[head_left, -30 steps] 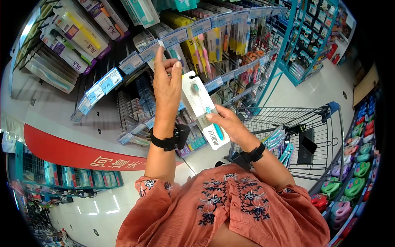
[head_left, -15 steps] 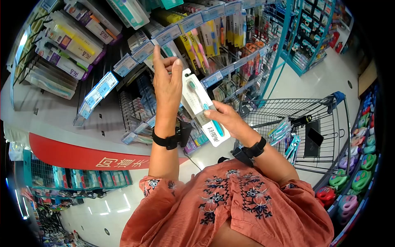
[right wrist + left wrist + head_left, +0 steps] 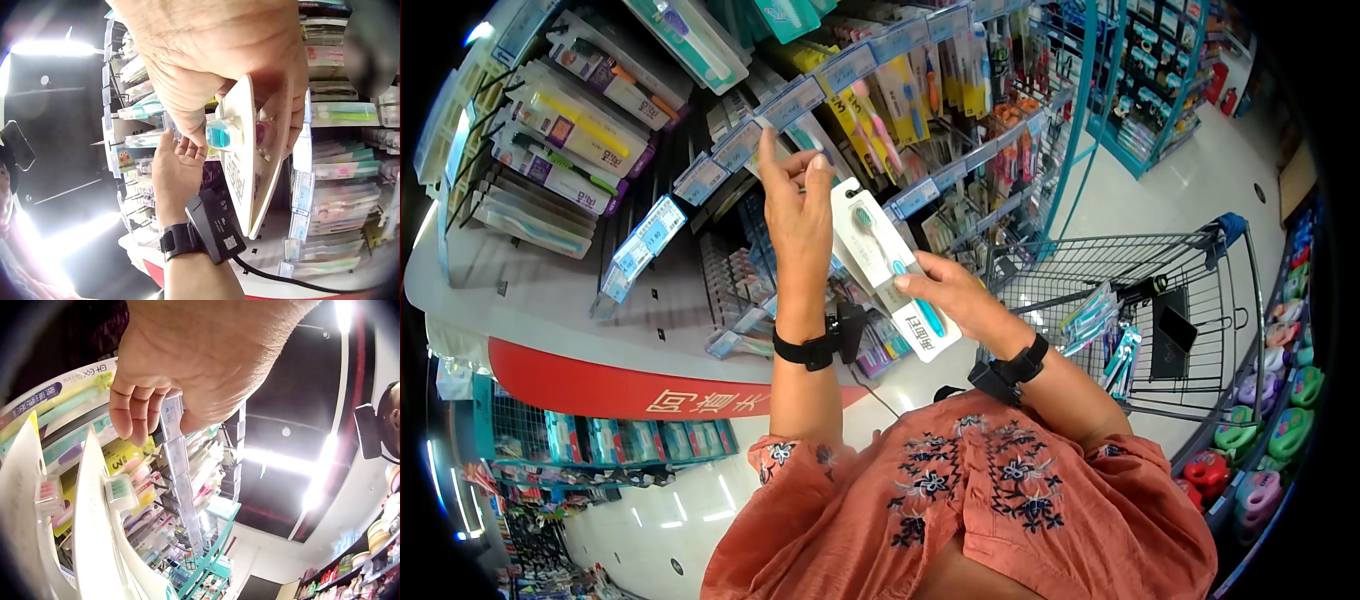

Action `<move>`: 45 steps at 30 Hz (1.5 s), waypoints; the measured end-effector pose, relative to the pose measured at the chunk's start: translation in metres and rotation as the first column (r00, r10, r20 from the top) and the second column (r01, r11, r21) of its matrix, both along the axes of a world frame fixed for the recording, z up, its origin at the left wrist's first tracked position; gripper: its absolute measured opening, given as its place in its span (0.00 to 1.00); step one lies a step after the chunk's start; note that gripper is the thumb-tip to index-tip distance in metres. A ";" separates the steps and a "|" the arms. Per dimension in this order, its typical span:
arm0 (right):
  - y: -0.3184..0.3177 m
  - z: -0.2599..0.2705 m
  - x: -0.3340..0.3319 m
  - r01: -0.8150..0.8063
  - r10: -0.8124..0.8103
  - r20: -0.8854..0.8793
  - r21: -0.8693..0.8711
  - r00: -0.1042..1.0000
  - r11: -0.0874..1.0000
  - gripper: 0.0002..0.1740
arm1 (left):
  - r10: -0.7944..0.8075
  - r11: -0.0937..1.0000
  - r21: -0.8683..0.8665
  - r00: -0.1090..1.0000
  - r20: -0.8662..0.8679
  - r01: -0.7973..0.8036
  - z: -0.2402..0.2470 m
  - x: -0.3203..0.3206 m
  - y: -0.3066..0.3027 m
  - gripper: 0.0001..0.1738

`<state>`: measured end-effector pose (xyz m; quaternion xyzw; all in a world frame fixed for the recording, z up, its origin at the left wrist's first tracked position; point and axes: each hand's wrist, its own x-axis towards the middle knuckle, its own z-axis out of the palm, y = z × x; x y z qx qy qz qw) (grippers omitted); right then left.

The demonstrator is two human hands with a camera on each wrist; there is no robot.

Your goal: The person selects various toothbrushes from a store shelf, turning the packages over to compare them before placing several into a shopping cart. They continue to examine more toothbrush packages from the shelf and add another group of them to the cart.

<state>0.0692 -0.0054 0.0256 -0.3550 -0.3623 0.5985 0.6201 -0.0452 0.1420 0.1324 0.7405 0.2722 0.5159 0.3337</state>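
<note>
My right hand grips two white-carded toothbrush packs by their lower part, thumb across the front. The front brush has a teal handle and green bristles; pink bristles show on the pack behind it. My left hand is raised at the toothbrush shelf, beside the top of the packs. Its index finger points up toward the price-label strip, and the other fingers bend loosely. Nothing shows in its palm in the right wrist view. Yellow-carded toothbrushes hang just beyond.
A wire shopping cart stands at the right, holding several toothbrush packs and a dark phone. More packs hang on hooks at the upper left. Bottles line the far right shelf. A red curved base edge lies lower left.
The head view has shifted slightly, so the shelf's label strip sits lower and the cart farther right. My left hand is a little lower; my right hand keeps its grip on the packs.
</note>
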 end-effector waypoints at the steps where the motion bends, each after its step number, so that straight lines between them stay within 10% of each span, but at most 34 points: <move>1: 0.001 -0.001 0.000 0.004 -0.004 0.003 0.002 1.000 1.000 0.26 | 0.004 1.000 -0.006 1.000 0.017 -0.004 0.002 -0.001 -0.002 0.38; 25: 0.007 -0.010 0.008 -0.012 0.012 0.033 -0.005 0.999 1.000 0.24 | 0.017 0.997 -0.074 0.983 0.184 -0.004 0.000 0.000 0.001 0.28; 30: 0.006 -0.008 0.006 -0.007 0.007 0.015 -0.005 1.000 1.000 0.23 | -0.040 0.894 -0.378 0.885 0.464 0.239 -0.001 -0.011 0.014 0.24; 45: 0.009 -0.008 0.001 -0.040 0.040 0.018 -0.011 0.999 0.999 0.25 | -0.124 0.815 -0.360 0.742 0.658 0.455 0.002 -0.021 0.026 0.17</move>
